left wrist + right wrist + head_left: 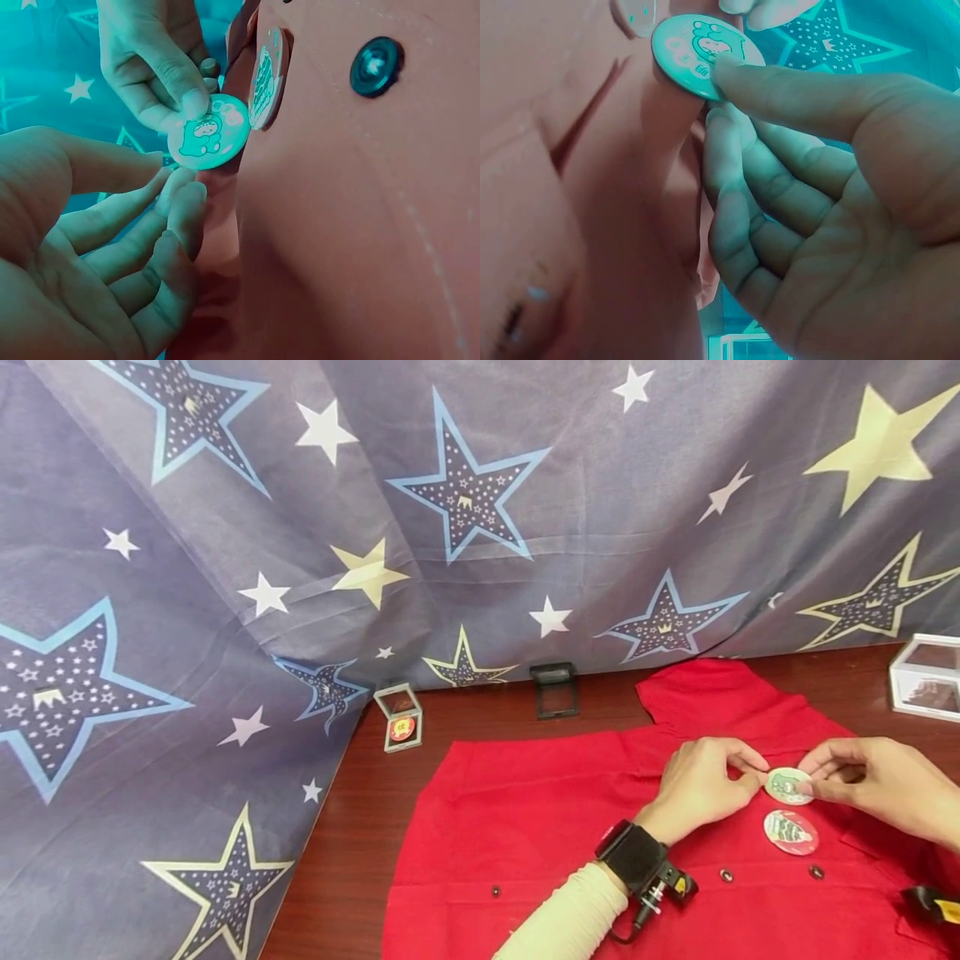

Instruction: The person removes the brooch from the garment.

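A red short-sleeved garment (pixel 570 810) lies spread on the table. A round pin badge (pixel 786 786) with a green cartoon figure is held at its chest. My right hand (pixel 885 781) pinches this badge, thumb (pixel 739 79) on the printed face and fingers behind the rim. From the other side, my left hand (pixel 705 785) brings its thumb and fingertips right to the badge's edge; I cannot tell whether they grip it. Just below, a second round badge (pixel 791 832) with a Christmas tree sits on the red cloth. The back of the upper badge is hidden.
At the back left stands an open case (pixel 403 745) with a red and yellow badge inside. A dark open case (pixel 557 697) lies near the curtain, a white one (pixel 926 681) at far right. Dark buttons (pixel 726 876) dot the garment. A star-patterned curtain (pixel 480 585) hangs behind.
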`<state>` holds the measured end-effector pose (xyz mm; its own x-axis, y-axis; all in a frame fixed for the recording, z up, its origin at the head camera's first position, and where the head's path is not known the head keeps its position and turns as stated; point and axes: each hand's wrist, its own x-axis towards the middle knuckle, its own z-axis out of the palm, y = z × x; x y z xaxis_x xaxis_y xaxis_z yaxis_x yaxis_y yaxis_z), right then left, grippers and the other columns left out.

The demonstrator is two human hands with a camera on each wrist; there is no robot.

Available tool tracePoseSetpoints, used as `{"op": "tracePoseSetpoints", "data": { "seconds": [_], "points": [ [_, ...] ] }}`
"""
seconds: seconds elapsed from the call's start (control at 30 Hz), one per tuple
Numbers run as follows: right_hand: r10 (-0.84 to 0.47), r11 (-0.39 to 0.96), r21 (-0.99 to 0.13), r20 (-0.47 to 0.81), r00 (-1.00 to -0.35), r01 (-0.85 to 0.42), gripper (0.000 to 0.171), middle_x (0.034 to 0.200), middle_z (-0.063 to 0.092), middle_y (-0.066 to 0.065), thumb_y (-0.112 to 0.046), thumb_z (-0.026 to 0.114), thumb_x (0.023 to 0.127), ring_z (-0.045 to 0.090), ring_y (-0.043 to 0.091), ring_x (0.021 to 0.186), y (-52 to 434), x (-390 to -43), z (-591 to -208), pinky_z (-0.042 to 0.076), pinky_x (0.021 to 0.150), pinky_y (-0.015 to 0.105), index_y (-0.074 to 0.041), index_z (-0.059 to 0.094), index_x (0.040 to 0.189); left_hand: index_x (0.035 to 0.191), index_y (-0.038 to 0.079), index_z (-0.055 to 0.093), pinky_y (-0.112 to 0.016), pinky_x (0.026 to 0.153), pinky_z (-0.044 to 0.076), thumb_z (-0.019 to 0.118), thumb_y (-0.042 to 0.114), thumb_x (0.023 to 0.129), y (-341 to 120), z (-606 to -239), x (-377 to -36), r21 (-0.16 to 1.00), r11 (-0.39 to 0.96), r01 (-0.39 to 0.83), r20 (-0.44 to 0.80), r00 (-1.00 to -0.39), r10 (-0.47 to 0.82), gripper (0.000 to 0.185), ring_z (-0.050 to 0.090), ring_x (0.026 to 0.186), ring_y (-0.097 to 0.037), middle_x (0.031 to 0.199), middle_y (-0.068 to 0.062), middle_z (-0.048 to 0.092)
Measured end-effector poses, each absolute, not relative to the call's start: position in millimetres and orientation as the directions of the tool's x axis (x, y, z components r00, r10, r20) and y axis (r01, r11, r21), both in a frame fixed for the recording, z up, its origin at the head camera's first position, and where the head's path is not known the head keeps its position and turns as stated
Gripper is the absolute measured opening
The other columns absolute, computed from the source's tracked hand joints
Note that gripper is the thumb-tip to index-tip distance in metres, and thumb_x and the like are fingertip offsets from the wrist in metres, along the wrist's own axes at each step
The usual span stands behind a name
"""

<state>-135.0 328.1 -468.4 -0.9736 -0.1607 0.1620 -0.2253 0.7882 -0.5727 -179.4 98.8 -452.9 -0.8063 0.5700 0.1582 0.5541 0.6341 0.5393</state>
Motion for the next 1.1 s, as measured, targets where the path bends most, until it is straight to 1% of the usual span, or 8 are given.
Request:
{"op": "tracePoseSetpoints", "data": {
  "seconds": [0.13, 0.3, 0.47, 0.57, 0.7, 0.9, 1.1],
  "points": [
    [-0.182, 0.778, -0.571, 0.195, -0.964, -0.262, 0.023, 0.072, 0.063, -0.020, -0.004, 0.088, 0.074, 0.056, -0.005, 0.064, 327, -132, -468, 0.043, 0.059, 0.012, -0.018, 0.071, 0.083, 0.098, 0.035, 0.079, -0.006, 0.060, 0.033, 0.079, 0.029, 0.087, 101, -456, -177, 0.524, 0.654, 0.546, 0.147, -0.814, 0.562, 0.012, 0.049, 0.069, 0.017, 0.079, 0.030, 0.068],
    [-0.191, 0.757, -0.586, 0.224, -0.956, -0.289, 0.028, 0.070, 0.062, -0.022, 0.000, 0.088, 0.071, 0.056, -0.005, 0.063, 325, -127, -469, 0.041, 0.059, 0.012, -0.021, 0.071, 0.081, 0.095, 0.035, 0.079, -0.007, 0.057, 0.032, 0.081, 0.027, 0.084, 101, -461, -173, 0.491, 0.675, 0.551, 0.142, -0.815, 0.563, 0.014, 0.044, 0.064, 0.017, 0.072, 0.031, 0.063],
    [-0.206, 0.782, -0.540, 0.250, -0.946, -0.312, 0.034, 0.067, 0.061, -0.025, -0.005, 0.092, 0.069, 0.054, -0.005, 0.062, 324, -124, -466, 0.040, 0.056, 0.019, -0.031, 0.071, 0.078, 0.094, 0.036, 0.078, -0.007, 0.057, 0.032, 0.082, 0.028, 0.084, 100, -463, -171, 0.484, 0.674, 0.558, 0.119, -0.805, 0.582, 0.014, 0.044, 0.067, 0.018, 0.076, 0.031, 0.065],
    [-0.210, 0.799, -0.505, 0.274, -0.938, -0.326, 0.038, 0.066, 0.060, -0.027, -0.006, 0.093, 0.067, 0.053, -0.005, 0.062, 322, -122, -462, 0.039, 0.056, 0.019, -0.035, 0.070, 0.076, 0.094, 0.036, 0.078, -0.007, 0.057, 0.033, 0.083, 0.027, 0.085, 98, -465, -170, 0.484, 0.657, 0.578, 0.114, -0.786, 0.608, 0.014, 0.044, 0.067, 0.018, 0.078, 0.031, 0.066],
    [-0.215, 0.803, -0.488, 0.300, -0.929, -0.343, 0.041, 0.067, 0.060, -0.028, -0.005, 0.094, 0.065, 0.053, -0.005, 0.062, 320, -119, -461, 0.039, 0.056, 0.016, -0.037, 0.070, 0.075, 0.093, 0.035, 0.078, -0.006, 0.059, 0.033, 0.083, 0.028, 0.085, 97, -470, -170, 0.491, 0.632, 0.600, 0.123, -0.765, 0.632, 0.013, 0.045, 0.068, 0.019, 0.078, 0.030, 0.065],
    [-0.234, 0.800, -0.474, 0.319, -0.918, -0.369, 0.046, 0.067, 0.059, -0.029, -0.003, 0.095, 0.063, 0.052, -0.006, 0.061, 320, -118, -460, 0.039, 0.056, 0.016, -0.039, 0.068, 0.074, 0.094, 0.035, 0.078, -0.006, 0.059, 0.033, 0.084, 0.030, 0.086, 98, -474, -171, 0.495, 0.602, 0.627, 0.144, -0.742, 0.655, 0.010, 0.046, 0.069, 0.019, 0.078, 0.030, 0.065],
    [-0.322, 0.767, -0.451, 0.345, -0.882, -0.456, 0.053, 0.069, 0.057, -0.030, 0.001, 0.094, 0.059, 0.052, -0.007, 0.062, 321, -119, -462, 0.037, 0.056, 0.013, -0.039, 0.062, 0.074, 0.090, 0.042, 0.080, -0.009, 0.054, 0.032, 0.087, 0.035, 0.082, 98, -473, -170, 0.442, 0.610, 0.658, 0.192, -0.734, 0.652, 0.013, 0.042, 0.063, 0.013, 0.069, 0.032, 0.060]
  ]
}}
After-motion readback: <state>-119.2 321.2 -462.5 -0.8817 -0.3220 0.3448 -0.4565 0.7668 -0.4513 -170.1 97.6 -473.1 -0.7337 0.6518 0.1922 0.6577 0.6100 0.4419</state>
